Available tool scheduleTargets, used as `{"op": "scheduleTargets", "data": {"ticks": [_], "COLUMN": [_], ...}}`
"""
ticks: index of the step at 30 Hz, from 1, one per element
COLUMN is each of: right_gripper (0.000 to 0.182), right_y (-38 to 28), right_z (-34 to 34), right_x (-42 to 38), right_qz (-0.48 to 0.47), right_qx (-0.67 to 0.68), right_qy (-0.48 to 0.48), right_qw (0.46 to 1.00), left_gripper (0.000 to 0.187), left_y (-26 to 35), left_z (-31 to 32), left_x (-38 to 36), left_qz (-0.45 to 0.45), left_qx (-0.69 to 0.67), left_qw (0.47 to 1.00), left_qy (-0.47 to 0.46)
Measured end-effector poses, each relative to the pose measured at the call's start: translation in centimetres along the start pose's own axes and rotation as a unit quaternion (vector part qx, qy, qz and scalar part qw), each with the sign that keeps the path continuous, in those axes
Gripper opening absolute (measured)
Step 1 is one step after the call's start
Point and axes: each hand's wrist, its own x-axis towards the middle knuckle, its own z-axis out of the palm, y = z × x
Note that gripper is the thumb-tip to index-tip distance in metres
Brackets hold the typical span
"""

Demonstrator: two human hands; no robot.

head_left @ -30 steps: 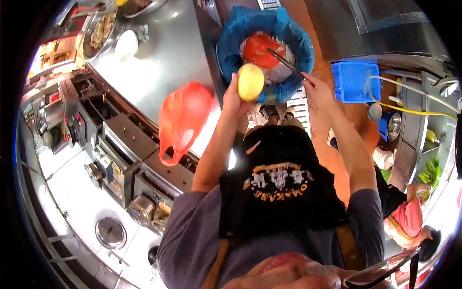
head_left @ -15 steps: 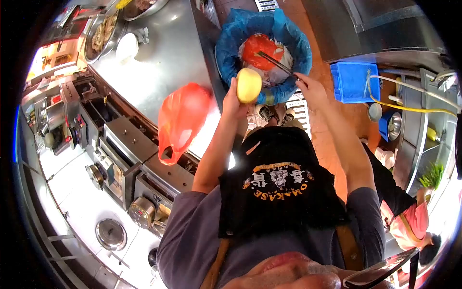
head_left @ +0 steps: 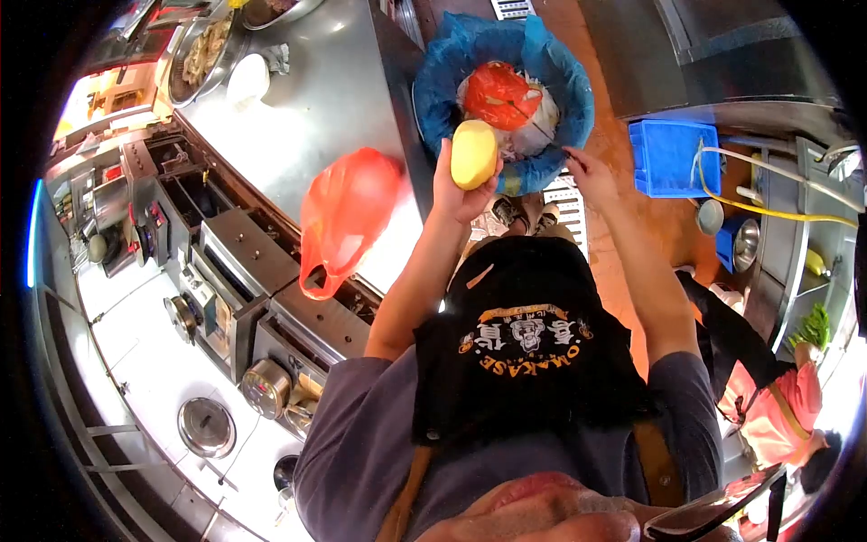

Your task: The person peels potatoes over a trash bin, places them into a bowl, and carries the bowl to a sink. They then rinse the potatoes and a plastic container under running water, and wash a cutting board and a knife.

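A peeled yellow potato [head_left: 474, 155] stands upright in my left hand [head_left: 461, 194], the fingers wrapped round its lower part. Potato and hand are over the near left rim of a bin lined with a blue plastic bag [head_left: 569, 77]. By the bin's near right rim, my right hand [head_left: 594, 179] is closed on a slim dark tool [head_left: 571, 156]. Only a short end of that tool shows, and I cannot tell its kind. Inside the bin lie a red plastic bag [head_left: 501, 95] and pale, crumpled waste.
Left of the bin, a steel counter [head_left: 334, 72] carries a red plastic bag [head_left: 348, 217] and a bowl of food [head_left: 206, 54]. A blue crate [head_left: 670, 158] and hoses stand at right. Another person in a pink top [head_left: 768, 406] handles green vegetables [head_left: 811, 327] at lower right.
The potato has turned to show its longer side, with my left hand slightly lower and right. The tool no longer points across the bin toward the potato; my right hand has drawn it back.
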Motion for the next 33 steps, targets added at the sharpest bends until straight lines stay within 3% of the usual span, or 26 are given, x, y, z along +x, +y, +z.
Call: {"op": "scheduleTargets", "data": {"ticks": [1, 3, 5, 6, 7, 8, 10, 11, 12, 14, 15, 16, 18, 19, 20, 21, 22, 23, 26, 27, 28, 30, 33], "right_gripper": [0.04, 0.039, 0.038, 0.036, 0.034, 0.034, 0.033, 0.033, 0.033, 0.033, 0.034, 0.035, 0.038, 0.038, 0.039, 0.041, 0.041, 0.041, 0.042, 0.042, 0.043, 0.04, 0.035], "right_y": [-2.3, -7.5, -12.3, -13.3, -11.4, -9.4, -4.9, -1.4, -2.2, -5.8, -8.5, -10.8, -12.9, -13.4, -13.8, -14.0, -14.1, -14.1, -13.8, -13.3, -12.6, -10.3, -8.3], "right_z": [-0.2, 0.2, 0.2, 0.3, 1.0, 1.0, 0.3, 1.1, 0.9, 0.9, 0.7, 0.4, 1.0, 1.2, 1.3, 1.1, 1.0, 0.9, 0.5, 0.4, 0.2, 0.0, 0.0], "right_x": [-0.7, -3.6, -5.3, -5.8, -4.5, -3.4, -1.2, -0.5, -0.4, -3.4, -4.8, -6.1, -7.2, -7.4, -7.4, -7.4, -7.4, -7.3, -6.8, -6.5, -6.2, -5.2, -5.0], "right_qz": [-0.001, -0.159, -0.183, -0.206, -0.28, -0.279, -0.054, -0.069, -0.073, -0.042, -0.151, -0.15, -0.235, -0.234, -0.313, -0.388, -0.385, -0.388, -0.408, -0.406, -0.403, -0.403, -0.201], "right_qx": [-0.002, 0.04, -0.007, -0.05, -0.045, -0.043, -0.089, -0.073, -0.076, 0.073, 0.023, 0.012, 0.029, 0.03, -0.036, -0.104, -0.105, -0.118, -0.132, -0.123, -0.115, -0.092, -0.069], "right_qy": [-0.003, 0.039, 0.026, 0.008, 0.07, 0.074, 0.007, 0.029, 0.028, 0.002, 0.065, 0.063, 0.085, 0.086, 0.109, 0.133, 0.136, 0.132, 0.119, 0.127, 0.135, 0.122, 0.047], "right_qw": [1.0, 0.986, 0.983, 0.977, 0.956, 0.957, 0.995, 0.995, 0.994, 0.996, 0.986, 0.987, 0.968, 0.968, 0.943, 0.906, 0.907, 0.904, 0.896, 0.897, 0.898, 0.902, 0.976], "left_gripper": [0.061, 0.062, 0.063, 0.064, 0.064, 0.064, 0.063, 0.064, 0.064, 0.064, 0.058, 0.058, 0.049, 0.044, 0.048, 0.051, 0.055, 0.062, 0.064, 0.064, 0.067, 0.072, 0.077], "left_y": [0.1, 0.1, 0.0, -0.1, -0.2, -0.3, 0.1, 0.4, 0.7, 0.7, 0.8, 0.8, 0.3, 0.5, -0.3, -0.8, -1.3, -1.4, -1.8, -1.6, -1.8, -2.1, -1.3], "left_z": [0.0, 0.0, -1.0, -1.6, -1.7, -1.8, -0.8, 0.0, 0.7, 0.8, 0.0, 0.2, 0.2, 0.1, 0.0, -0.1, -0.6, -1.2, -2.0, -0.5, 2.5, 1.6, -0.3], "left_x": [0.2, 0.2, 0.7, 0.8, 0.5, 0.2, -0.7, -1.1, -0.6, -0.7, -0.3, 0.0, 0.0, 0.1, 0.0, 0.1, 0.3, 0.4, 0.5, -0.4, -2.0, -1.9, -1.6], "left_qz": [0.002, 0.009, 0.006, 0.005, 0.022, 0.019, 0.009, -0.001, 0.003, -0.023, -0.02, -0.017, 0.008, -0.002, 0.028, 0.059, 0.089, 0.075, 0.079, 0.077, 0.05, 0.04, -0.006], "left_qx": [-0.003, 0.023, 0.016, 0.009, 0.032, 0.035, 0.043, 0.026, 0.025, -0.04, -0.001, 0.0, 0.063, -0.001, 0.025, 0.042, 0.057, 0.059, 0.066, 0.102, 0.023, 0.04, 0.054], "left_qw": [1.0, 0.999, 1.0, 1.0, 0.999, 0.999, 0.996, 0.997, 0.997, 0.997, 0.997, 0.996, 0.998, 0.997, 0.999, 0.995, 0.99, 0.994, 0.993, 0.991, 0.997, 0.998, 0.996], "left_qy": [0.001, 0.043, 0.017, -0.004, -0.024, -0.024, -0.083, -0.074, -0.076, -0.059, -0.078, -0.082, -0.001, -0.075, -0.027, -0.062, -0.095, -0.051, -0.055, -0.032, -0.05, -0.002, -0.064]}}
